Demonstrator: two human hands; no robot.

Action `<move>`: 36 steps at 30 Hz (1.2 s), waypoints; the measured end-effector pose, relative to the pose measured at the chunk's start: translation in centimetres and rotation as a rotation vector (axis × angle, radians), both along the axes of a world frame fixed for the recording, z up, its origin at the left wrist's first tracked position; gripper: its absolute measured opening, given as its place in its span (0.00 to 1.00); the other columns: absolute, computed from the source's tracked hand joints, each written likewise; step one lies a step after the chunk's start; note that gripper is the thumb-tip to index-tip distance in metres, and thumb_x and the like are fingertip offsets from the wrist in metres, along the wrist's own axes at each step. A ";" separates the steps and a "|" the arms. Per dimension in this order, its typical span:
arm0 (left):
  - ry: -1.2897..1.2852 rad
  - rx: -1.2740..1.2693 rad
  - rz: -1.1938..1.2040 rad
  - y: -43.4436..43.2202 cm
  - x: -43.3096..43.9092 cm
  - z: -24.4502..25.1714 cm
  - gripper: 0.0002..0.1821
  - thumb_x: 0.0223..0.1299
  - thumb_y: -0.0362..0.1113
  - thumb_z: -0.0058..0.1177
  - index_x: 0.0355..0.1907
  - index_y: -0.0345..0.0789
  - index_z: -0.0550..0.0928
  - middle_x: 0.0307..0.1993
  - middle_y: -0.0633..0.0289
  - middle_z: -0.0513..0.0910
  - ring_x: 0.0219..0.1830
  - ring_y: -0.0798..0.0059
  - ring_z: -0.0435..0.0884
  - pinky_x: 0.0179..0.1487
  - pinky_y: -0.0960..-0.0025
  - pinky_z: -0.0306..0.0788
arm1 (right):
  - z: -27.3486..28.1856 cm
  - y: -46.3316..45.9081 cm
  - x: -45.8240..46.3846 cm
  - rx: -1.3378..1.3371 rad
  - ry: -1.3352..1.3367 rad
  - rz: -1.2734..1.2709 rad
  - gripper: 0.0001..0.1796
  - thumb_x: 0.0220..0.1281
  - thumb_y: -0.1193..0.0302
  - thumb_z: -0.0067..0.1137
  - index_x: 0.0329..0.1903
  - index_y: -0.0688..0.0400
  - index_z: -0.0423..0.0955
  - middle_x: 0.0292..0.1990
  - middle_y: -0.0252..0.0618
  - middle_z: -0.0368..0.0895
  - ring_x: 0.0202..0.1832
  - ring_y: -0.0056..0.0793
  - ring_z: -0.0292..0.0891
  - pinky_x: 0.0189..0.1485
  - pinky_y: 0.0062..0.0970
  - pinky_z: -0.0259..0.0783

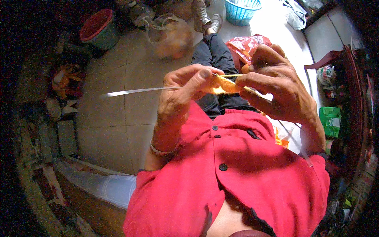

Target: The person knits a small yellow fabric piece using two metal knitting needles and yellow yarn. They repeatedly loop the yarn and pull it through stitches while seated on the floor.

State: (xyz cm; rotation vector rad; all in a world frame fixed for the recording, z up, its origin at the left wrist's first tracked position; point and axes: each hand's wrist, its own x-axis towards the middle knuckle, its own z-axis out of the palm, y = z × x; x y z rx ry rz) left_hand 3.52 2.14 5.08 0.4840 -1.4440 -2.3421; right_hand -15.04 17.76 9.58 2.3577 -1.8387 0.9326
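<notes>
A small piece of yellow-orange knitting (pixel 228 84) is stretched between my two hands, above the lap. My left hand (pixel 188 86) pinches its left end, the thumb lying on top. From that hand a thin straight knitting needle (pixel 130 91) sticks out to the left. My right hand (pixel 275 80) grips the right end with bent fingers, and a strand of yellow yarn (pixel 231 75) runs tight towards its index finger. Thin needle-like rods (pixel 288 130) show below the right palm and slant towards the forearm. The needle tips are hidden by the fingers and the knitting.
A red plastic bag (pixel 244 46) lies beyond my right hand. Farther off are a blue basket (pixel 242 13), a clear plastic bag (pixel 170 32) and a red-rimmed bucket (pixel 99 29). A green box (pixel 329 121) stands right, by dark wooden furniture (pixel 352 97).
</notes>
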 end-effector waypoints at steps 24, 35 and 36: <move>-0.067 -0.259 0.183 1.5 0.5 -1.4 0.13 0.68 0.39 0.65 0.48 0.31 0.89 0.35 0.64 0.89 0.34 0.86 0.84 0.39 0.81 0.76 | -2.1 -0.3 0.6 0.084 -0.112 -0.026 0.09 0.56 0.69 0.66 0.38 0.55 0.75 0.24 0.39 0.67 0.32 0.42 0.68 0.36 0.40 0.63; 0.034 -0.143 0.304 2.6 0.6 -1.7 0.07 0.68 0.33 0.65 0.42 0.30 0.89 0.35 0.65 0.89 0.34 0.88 0.83 0.38 0.84 0.74 | -1.8 -0.5 2.5 -0.058 -0.070 -0.091 0.06 0.60 0.74 0.65 0.39 0.57 0.79 0.28 0.33 0.75 0.31 0.34 0.68 0.41 0.36 0.64; 0.019 -0.132 0.276 3.0 0.6 -2.0 0.07 0.68 0.32 0.65 0.42 0.30 0.89 0.34 0.66 0.89 0.33 0.89 0.82 0.36 0.84 0.73 | -1.8 -0.6 2.5 -0.073 -0.073 -0.107 0.06 0.60 0.73 0.66 0.39 0.57 0.79 0.28 0.33 0.76 0.31 0.34 0.68 0.41 0.36 0.64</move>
